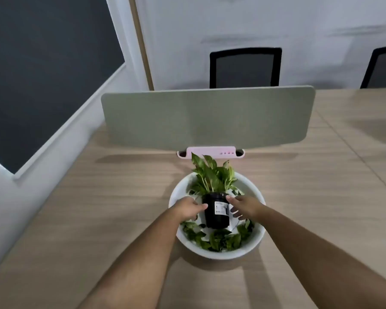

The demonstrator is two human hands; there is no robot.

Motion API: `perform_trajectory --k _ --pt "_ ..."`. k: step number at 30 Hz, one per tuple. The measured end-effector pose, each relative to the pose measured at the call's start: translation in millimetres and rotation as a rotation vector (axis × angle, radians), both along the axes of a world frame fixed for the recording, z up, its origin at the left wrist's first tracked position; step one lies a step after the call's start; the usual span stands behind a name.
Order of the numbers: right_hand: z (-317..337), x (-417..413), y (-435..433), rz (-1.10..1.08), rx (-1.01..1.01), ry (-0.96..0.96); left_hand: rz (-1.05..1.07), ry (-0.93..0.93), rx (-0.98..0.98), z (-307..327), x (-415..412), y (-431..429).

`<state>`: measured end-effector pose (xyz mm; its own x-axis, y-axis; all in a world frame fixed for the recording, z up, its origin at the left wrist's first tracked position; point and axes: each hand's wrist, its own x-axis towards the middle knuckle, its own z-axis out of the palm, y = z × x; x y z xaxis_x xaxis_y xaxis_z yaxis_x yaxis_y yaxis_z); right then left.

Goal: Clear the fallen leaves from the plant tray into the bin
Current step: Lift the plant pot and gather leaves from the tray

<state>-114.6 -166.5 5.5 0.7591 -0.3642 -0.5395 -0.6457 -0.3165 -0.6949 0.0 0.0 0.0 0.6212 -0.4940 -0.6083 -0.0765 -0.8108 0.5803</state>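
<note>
A round white plant tray (pixel 257 238) sits on the wooden desk in front of me. In it stands a black plant pot (pixel 216 216) with a white label and a green leafy plant (pixel 212 175). Several fallen green leaves (pixel 218 240) lie in the near part of the tray, around the pot's base. My left hand (pixel 187 208) is at the pot's left side with its fingertips against the wall. On the pot's right is my right hand (pixel 246 207), fingers spread, thumb at the rim. Neither hand holds a leaf. No bin is in view.
A grey-green desk divider (pixel 207 117) stands across the desk behind the tray, with a pink power strip (pixel 211 151) at its foot. Two black mesh chairs (pixel 245 68) stand beyond the desk. A wall with a dark window (pixel 42 74) runs along the left.
</note>
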Motion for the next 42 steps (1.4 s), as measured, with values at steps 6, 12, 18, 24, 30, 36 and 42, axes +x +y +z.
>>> perform_trajectory --k 6,12,18,24,30,36,42 --pt "-19.2 3.8 10.8 -0.079 0.058 -0.043 0.135 0.146 -0.13 -16.0 -6.4 -12.0" --pt "-13.1 4.4 8.7 -0.065 0.041 -0.116 0.077 0.035 -0.172 -10.0 -0.5 -18.0" --pt "7.9 12.9 -3.2 -0.12 0.069 -0.293 0.173 -0.034 -0.359 8.5 10.2 -23.2" --pt "-0.1 16.3 -3.8 -0.179 0.073 -0.372 0.212 -0.059 -0.499 3.2 7.1 -28.3" --pt "-33.6 9.1 3.3 -0.192 0.024 -0.403 0.272 -0.059 -0.575 -31.0 -2.8 -26.2" --pt "-41.0 5.9 14.5 -0.182 -0.037 -0.431 0.281 -0.114 -0.491 -47.4 -4.9 -19.9" --pt "-44.7 1.7 14.9 -0.201 -0.028 -0.439 0.285 -0.069 -0.51 -43.6 -11.0 -17.0"
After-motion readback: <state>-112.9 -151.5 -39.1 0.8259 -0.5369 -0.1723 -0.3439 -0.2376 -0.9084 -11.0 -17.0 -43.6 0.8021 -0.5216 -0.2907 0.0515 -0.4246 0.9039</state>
